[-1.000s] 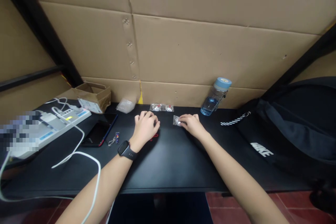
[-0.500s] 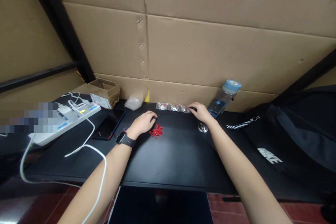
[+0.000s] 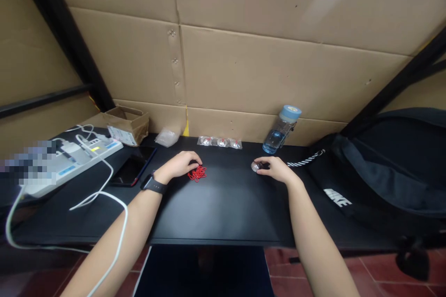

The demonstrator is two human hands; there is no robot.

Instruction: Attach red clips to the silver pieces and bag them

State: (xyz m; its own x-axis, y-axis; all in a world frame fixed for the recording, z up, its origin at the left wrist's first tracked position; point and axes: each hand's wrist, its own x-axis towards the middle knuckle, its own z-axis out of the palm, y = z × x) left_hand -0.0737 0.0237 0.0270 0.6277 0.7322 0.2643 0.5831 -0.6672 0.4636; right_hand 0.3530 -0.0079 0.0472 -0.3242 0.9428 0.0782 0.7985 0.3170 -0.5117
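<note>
My right hand (image 3: 276, 169) has its thumb and fingers closed round the edge of a shiny silver disc (image 3: 255, 166) on the black table. At the left, my left hand (image 3: 184, 163) wears a dark watch (image 3: 154, 184) on its wrist. Its curled thumb and fingertips touch the top of a small pile of red cords (image 3: 197, 174); whether one is pinched is hard to see. Several thin loops make up this pile. Along the back of the table, three more silver discs (image 3: 222, 142) with red marks lie in clear wrappers.
A blue-lidded bottle (image 3: 281, 130) stands behind my right hand, with a black backpack (image 3: 376, 171) further right. On the left are a phone (image 3: 134, 165), a power strip (image 3: 75, 167), a white cable (image 3: 121, 222), a cardboard box (image 3: 127, 123) and a clear plastic bag (image 3: 167, 138).
My right hand has left the wrapped discs, come nearer and closed on the loose disc. My left hand has lowered to the red cords. The whole view has shifted slightly.
</note>
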